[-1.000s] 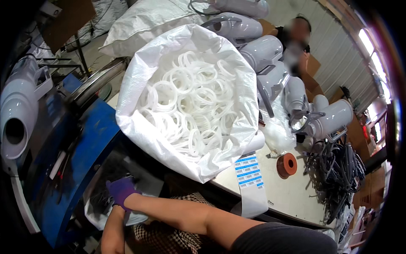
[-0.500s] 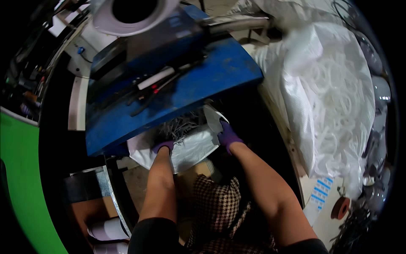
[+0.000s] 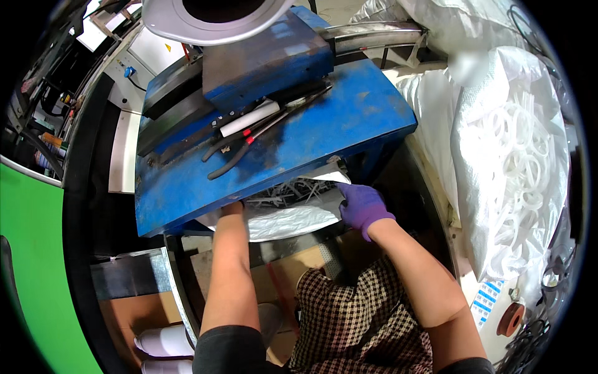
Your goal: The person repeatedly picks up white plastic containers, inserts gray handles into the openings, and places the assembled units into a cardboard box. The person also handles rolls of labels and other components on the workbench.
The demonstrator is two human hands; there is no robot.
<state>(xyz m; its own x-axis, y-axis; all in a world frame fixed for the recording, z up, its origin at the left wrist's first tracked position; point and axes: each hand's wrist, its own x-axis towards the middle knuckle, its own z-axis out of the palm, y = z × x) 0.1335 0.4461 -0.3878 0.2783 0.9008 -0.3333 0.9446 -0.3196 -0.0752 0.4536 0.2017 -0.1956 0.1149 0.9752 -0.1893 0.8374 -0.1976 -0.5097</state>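
A white woven sack (image 3: 294, 225) sits beneath the front edge of a blue metal bench (image 3: 349, 124). Dark grey and pale strips, like plastic scrap (image 3: 291, 192), show through its mouth. My right hand (image 3: 364, 207), in a purple glove, is closed on the sack's rim at its right end. My left arm reaches under the bench at the sack's left side; that hand is almost wholly hidden by the bench edge and sack, so its fingers do not show.
On the bench lie pliers (image 3: 240, 153) with dark handles and a white tube (image 3: 250, 118), below a grey funnel-like hopper (image 3: 212, 31). A large white bag of clear plastic loops (image 3: 514, 149) stands at the right. A reddish-brown spool (image 3: 511, 319) sits lower right.
The sack has gone farther under the bench, with less of its front showing. My left hand has slipped from view under the edge, while my right still holds the rim.
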